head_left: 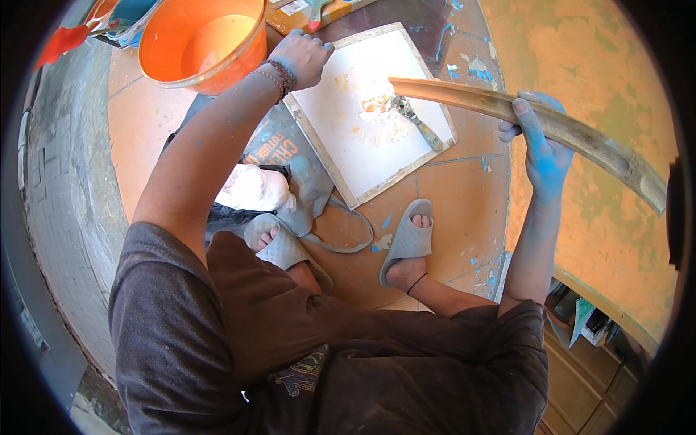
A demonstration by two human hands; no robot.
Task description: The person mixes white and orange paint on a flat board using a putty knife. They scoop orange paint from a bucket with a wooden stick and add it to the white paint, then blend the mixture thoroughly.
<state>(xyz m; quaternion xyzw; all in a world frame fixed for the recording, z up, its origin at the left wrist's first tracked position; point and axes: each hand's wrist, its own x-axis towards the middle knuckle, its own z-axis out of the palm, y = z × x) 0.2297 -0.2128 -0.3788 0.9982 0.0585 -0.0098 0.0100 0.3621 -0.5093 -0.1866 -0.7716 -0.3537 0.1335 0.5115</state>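
Observation:
My right hand [545, 141], smeared with blue, is closed around a long curved wooden strip [464, 94] with a groove along it. The strip's left end hangs over a white framed board [362, 156] on the floor. Bracelets circle the wrist of my left hand [301, 59], whose fingers are curled beside the board's upper left edge. Whatever those fingers hold, if anything, is hidden. On the board lie a scraper [418, 125] with a stained handle and a smear of white and orange paste [375, 109].
An orange basin [243, 65] stands left of my left hand. Beneath the board's left side lies a grey bag [283, 148], with a white bundle [254, 187] near my slippered feet. A yellow-orange surface [602, 72] fills the right. A cardboard box [337, 10] sits at the far edge.

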